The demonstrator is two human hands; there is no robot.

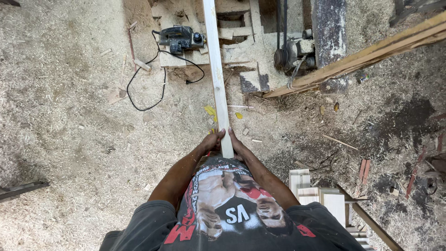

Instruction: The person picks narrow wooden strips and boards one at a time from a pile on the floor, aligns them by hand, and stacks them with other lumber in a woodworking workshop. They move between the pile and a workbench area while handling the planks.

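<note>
While the long pale plank (pixel 217 79) runs away over the sawdust floor (pixel 69 116), its near end sits clasped between left hand (pixel 211 142) and right hand (pixel 240 148), both arms bent inward; an electric planer (pixel 180 38) lies beside it.

A rough woodworking yard: sawdust and shavings (pixel 69 93) covering the ground, an electric hand planer (pixel 180 38) with trailing cord, long timber battens (pixel 216 69), cut wood blocks (pixel 320 193), a belt-driven motor (pixel 290 56).
</note>
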